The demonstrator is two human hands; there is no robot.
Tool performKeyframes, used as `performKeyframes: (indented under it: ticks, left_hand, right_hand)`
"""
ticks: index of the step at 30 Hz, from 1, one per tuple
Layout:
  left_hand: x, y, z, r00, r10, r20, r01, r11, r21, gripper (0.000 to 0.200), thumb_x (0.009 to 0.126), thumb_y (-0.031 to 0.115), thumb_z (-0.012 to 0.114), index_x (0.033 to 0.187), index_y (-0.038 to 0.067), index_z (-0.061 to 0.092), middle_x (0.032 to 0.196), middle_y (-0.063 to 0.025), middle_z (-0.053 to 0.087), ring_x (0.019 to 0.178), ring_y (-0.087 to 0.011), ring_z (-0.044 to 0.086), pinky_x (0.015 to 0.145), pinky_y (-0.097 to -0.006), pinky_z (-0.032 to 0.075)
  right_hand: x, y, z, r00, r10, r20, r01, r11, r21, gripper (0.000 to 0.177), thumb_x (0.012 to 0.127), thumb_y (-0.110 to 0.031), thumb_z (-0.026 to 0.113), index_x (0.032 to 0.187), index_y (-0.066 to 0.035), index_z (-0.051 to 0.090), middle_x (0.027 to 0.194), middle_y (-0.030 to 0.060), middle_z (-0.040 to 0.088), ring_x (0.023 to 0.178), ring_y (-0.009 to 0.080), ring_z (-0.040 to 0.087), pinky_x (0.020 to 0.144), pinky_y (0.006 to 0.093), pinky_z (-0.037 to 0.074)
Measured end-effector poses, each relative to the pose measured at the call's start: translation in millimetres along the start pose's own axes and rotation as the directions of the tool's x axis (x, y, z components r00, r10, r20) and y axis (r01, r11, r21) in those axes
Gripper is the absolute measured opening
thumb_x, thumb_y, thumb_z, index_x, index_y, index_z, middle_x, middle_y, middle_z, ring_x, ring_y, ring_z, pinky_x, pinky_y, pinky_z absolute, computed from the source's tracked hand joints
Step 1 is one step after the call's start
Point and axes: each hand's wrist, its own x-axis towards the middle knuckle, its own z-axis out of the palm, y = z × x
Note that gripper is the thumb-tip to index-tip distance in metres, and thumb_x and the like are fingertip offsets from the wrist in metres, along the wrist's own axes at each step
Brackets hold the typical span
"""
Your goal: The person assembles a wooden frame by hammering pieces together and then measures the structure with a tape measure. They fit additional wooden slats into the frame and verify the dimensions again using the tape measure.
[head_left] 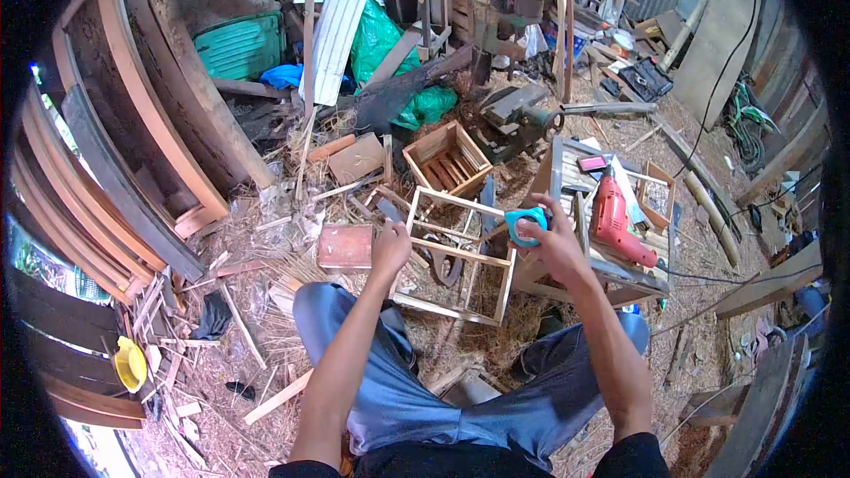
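Note:
My right hand is wrapped round a blue tape measure, raised at the right end of a light wooden frame. The frame is made of several slats and lies between my knees and a slatted wooden box. My left hand is closed at the frame's left side; what its fingers hold, if anything, is hidden. Just left of that hand lies a flat reddish-brown block. Close to my right hand, a red power drill rests on a slatted wooden piece.
A slatted wooden box stands beyond the frame. Wood scraps and shavings cover the ground. The drill's cord runs off to the right. Curved planks lean at the left, near a yellow helmet-like object. Green plastic lies at the back.

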Motion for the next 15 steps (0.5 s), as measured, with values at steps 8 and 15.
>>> performKeyframes:
  ticks: [8, 15]
  left_hand:
    - [-29, 124, -30, 0.88, 0.354, 0.317, -0.31, 0.933, -0.181, 0.043, 0.097, 0.036, 0.05, 0.113, -0.003, 0.058, 0.098, -0.0133, 0.064, 0.087, -0.0203, 0.064, 0.075, -0.0337, 0.05]
    - [-26, 137, -25, 0.782, 0.278, 0.558, 0.124, 0.808, -0.575, 0.035, 0.094, 0.032, 0.059, 0.106, -0.001, 0.062, 0.092, -0.0078, 0.064, 0.084, -0.0153, 0.065, 0.076, -0.0314, 0.057]
  right_hand:
    - [5, -26, 21, 0.975, -0.193, 0.11, 0.198, 0.98, -0.031, 0.041, 0.083, -0.005, 0.065, 0.12, -0.006, 0.046, 0.114, 0.0083, 0.054, 0.104, 0.0168, 0.055, 0.092, 0.0291, 0.045]
    - [7, -13, 55, 0.76, -0.573, 0.307, 0.63, 0.533, -0.565, 0.066, 0.088, -0.01, 0.062, 0.143, -0.006, 0.024, 0.111, 0.0232, 0.059, 0.102, 0.0401, 0.059, 0.088, 0.0411, 0.046]
